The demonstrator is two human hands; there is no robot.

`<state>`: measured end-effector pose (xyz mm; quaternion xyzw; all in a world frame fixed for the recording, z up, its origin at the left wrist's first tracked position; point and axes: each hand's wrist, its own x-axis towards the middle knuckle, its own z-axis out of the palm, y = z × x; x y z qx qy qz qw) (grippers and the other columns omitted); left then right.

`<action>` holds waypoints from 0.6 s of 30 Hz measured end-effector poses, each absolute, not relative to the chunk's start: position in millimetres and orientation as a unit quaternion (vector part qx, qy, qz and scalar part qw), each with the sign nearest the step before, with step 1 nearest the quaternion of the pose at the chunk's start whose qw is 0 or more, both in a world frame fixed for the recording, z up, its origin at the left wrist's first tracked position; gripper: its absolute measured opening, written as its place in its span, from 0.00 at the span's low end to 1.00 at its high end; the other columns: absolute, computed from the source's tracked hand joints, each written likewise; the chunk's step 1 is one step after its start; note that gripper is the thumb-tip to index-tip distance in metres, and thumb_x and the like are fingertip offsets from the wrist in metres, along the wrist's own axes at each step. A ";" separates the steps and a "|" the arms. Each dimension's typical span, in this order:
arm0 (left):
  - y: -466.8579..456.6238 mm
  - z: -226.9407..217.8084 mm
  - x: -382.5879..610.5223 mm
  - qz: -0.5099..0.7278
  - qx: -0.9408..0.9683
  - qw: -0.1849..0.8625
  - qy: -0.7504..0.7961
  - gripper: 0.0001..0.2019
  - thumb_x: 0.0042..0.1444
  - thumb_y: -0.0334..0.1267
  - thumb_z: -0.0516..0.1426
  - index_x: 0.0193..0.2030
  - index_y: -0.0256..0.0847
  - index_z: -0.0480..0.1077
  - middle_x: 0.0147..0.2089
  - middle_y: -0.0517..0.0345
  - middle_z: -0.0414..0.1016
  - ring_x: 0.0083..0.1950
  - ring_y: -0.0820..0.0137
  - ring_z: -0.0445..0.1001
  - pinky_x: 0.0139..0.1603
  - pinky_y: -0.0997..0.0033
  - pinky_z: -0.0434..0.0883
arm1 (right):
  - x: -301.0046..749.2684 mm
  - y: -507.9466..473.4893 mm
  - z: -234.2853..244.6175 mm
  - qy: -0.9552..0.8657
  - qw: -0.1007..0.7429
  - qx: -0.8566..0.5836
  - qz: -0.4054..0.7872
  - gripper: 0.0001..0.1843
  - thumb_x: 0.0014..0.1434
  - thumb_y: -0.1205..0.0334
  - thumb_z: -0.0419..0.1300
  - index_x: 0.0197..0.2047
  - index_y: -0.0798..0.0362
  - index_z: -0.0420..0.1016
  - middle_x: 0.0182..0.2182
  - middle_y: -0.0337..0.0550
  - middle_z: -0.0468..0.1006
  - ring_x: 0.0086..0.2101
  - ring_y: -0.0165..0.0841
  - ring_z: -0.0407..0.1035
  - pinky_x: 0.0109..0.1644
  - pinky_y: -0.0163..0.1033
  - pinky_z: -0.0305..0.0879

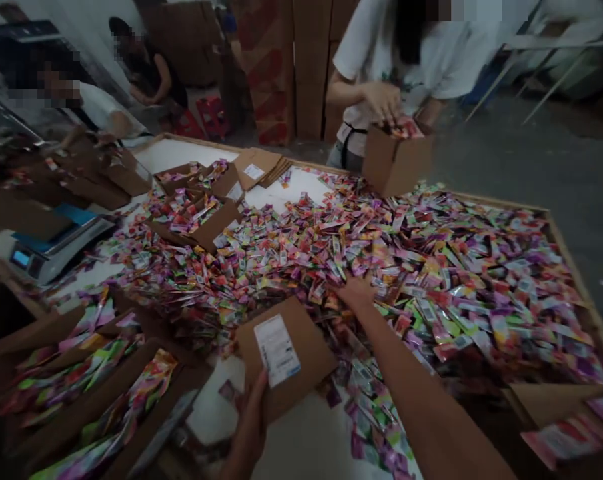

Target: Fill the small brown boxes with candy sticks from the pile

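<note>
My left hand [253,408] grips the near edge of a brown cardboard box [311,353], which is tilted over the table and has a white printed label [277,350] on its side. Small colourful sachets [291,247] lie in a wide heap across the table. Stretched out to the middle of that heap, my right hand [359,288] rests on the sachets with its fingers spread; the fingertips are partly lost among them and the view there is blurred. No sachet is clearly seen held in it.
Open boxes of sachets [154,363] stand at the near left, and another open carton [551,400] at the near right. A scale [56,247] sits on the left. Across the table a person holds a carton [396,160]. A wooden rim [571,267] edges the table.
</note>
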<state>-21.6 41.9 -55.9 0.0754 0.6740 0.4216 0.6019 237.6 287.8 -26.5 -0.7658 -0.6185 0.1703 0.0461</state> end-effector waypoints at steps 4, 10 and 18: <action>67.5 -45.0 -3.9 0.437 0.077 0.626 0.642 0.39 0.51 0.51 0.61 0.69 0.52 0.52 0.64 0.55 0.69 0.62 0.57 0.70 0.62 0.54 0.69 | 220.6 236.4 -43.3 -0.661 0.075 -0.720 0.196 0.33 0.52 0.39 0.61 0.56 0.48 0.74 0.51 0.53 0.75 0.55 0.54 0.61 0.54 0.56 0.61; 0.4 -39.0 -23.3 0.391 0.061 0.636 0.662 0.45 0.41 0.54 0.66 0.67 0.55 0.57 0.58 0.56 0.75 0.60 0.52 0.72 0.57 0.51 0.73 | 201.5 145.1 -40.2 -0.643 0.202 -0.668 0.316 0.17 0.52 0.63 0.58 0.44 0.52 0.81 0.42 0.49 0.80 0.45 0.43 0.70 0.50 0.42 0.66; -26.6 -31.3 -25.5 0.401 0.104 0.745 0.523 0.37 0.33 0.53 0.71 0.53 0.46 0.71 0.52 0.48 0.78 0.60 0.50 0.71 0.59 0.53 0.70 | 184.4 53.8 42.3 -0.675 0.219 -0.666 0.231 0.27 0.46 0.68 0.61 0.51 0.46 0.79 0.46 0.50 0.77 0.49 0.50 0.65 0.55 0.53 0.62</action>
